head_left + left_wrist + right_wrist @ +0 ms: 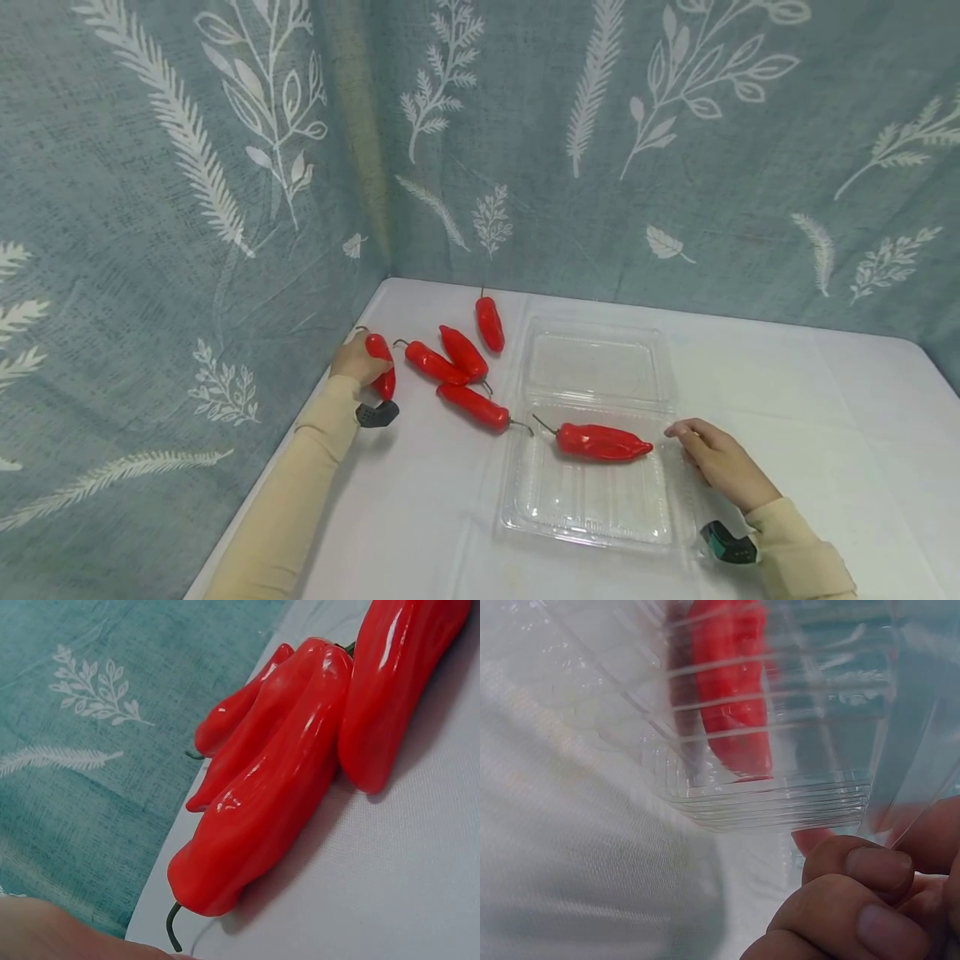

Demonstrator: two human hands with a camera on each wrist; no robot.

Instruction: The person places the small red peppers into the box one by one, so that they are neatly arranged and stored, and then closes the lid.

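Observation:
At the table's left edge, my left hand (358,360) grips a red chili pepper (385,383), its thumb across the pepper's side. In the left wrist view only a strip of that hand (64,934) shows, and the held pepper is out of sight. My right hand (720,463) pinches the right rim of a clear plastic clamshell container (592,525). Curled fingers of that hand (855,900) show against the rim in the right wrist view. The container lies with its lid (596,367) folded back. Inside its base rests one red pepper (603,442), stem to the left.
Between the left hand and the container lie several loose red peppers: one (476,407) nearest the container, two touching behind it (435,363), and another (490,323) farther back. A white cloth covers the table (810,400). Patterned blue-green curtains (525,167) hang behind and left.

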